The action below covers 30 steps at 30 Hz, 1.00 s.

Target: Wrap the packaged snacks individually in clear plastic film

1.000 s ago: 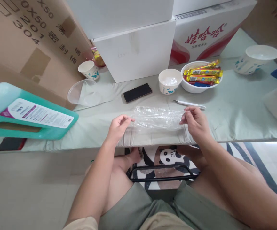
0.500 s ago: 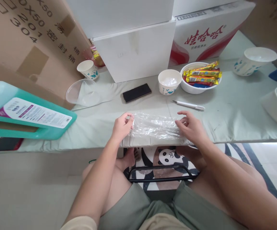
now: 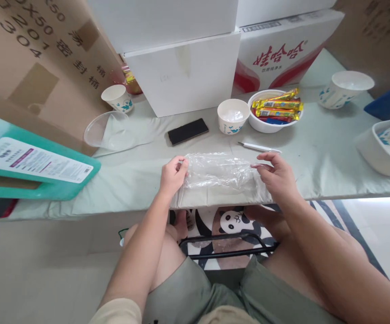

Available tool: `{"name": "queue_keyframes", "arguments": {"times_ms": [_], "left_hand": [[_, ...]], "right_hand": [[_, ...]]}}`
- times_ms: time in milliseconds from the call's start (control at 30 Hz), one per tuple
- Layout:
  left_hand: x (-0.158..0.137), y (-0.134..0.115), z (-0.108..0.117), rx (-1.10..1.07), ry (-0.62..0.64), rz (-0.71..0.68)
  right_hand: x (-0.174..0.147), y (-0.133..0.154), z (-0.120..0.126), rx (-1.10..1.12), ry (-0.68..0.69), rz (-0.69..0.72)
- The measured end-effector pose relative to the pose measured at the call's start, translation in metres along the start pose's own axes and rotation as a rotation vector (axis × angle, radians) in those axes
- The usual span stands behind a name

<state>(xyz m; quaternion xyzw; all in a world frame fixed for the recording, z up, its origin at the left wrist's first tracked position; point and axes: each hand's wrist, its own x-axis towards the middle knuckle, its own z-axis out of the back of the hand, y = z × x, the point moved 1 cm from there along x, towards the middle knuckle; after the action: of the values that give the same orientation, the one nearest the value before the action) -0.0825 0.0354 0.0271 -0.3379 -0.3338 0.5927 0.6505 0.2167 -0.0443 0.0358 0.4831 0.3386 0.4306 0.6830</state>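
Note:
A clear, crinkled plastic bag (image 3: 217, 172) stretches between my hands over the front edge of the cloth-covered table (image 3: 319, 157). My left hand (image 3: 174, 174) pinches its left end between thumb and fingers. At the other end, my right hand (image 3: 276, 174) has thumb and forefinger closed on the bag's right edge. Just behind the bag lies a white pen (image 3: 260, 147), close to my right fingers. Farther back, a black phone (image 3: 188, 131) rests flat on the cloth.
A paper cup (image 3: 233, 117) stands beside a white bowl (image 3: 272, 123) of yellow-wrapped snack sticks. White boxes (image 3: 184, 74) line the back. A large green jug (image 3: 80, 180) is at left, near a clear plastic lid (image 3: 109, 132). Another cup (image 3: 345, 90) and a white container (image 3: 380, 153) are at right.
My right hand has moved a little to the right and lifted the bag's right edge, spreading the bag wider. My left hand keeps its pinch. The whole view has shifted slightly.

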Motion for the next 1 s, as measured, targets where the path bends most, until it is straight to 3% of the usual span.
{"name": "queue_keyframes", "arguments": {"times_ms": [100, 300, 500, 633, 700, 767, 833, 1000], "left_hand": [[0.002, 0.006, -0.003, -0.009, -0.031, -0.037], [0.006, 0.001, -0.005, 0.093, 0.021, -0.130], [0.009, 0.000, -0.005, 0.163, 0.004, -0.098], [0.010, -0.001, -0.004, 0.284, -0.033, -0.099], [0.009, -0.003, -0.005, 0.357, -0.033, -0.102], [0.008, -0.005, -0.007, 0.420, -0.031, -0.094], [0.009, -0.005, -0.008, 0.440, -0.043, -0.089], [0.016, 0.004, 0.002, 0.230, -0.197, -0.120]], "right_hand": [[0.001, 0.003, 0.005, -0.003, -0.012, -0.034], [0.004, 0.004, 0.006, -0.242, 0.102, 0.094], [0.008, -0.010, 0.010, -0.690, -0.063, 0.273], [-0.004, 0.000, 0.000, -0.701, -0.187, 0.555], [-0.017, 0.009, -0.015, -0.637, -0.058, 0.722], [-0.029, 0.014, -0.033, -0.625, 0.197, 0.823], [-0.039, 0.014, -0.050, -0.692, 0.378, 0.814], [-0.044, 0.006, -0.062, -0.776, 0.538, 0.705]]}}
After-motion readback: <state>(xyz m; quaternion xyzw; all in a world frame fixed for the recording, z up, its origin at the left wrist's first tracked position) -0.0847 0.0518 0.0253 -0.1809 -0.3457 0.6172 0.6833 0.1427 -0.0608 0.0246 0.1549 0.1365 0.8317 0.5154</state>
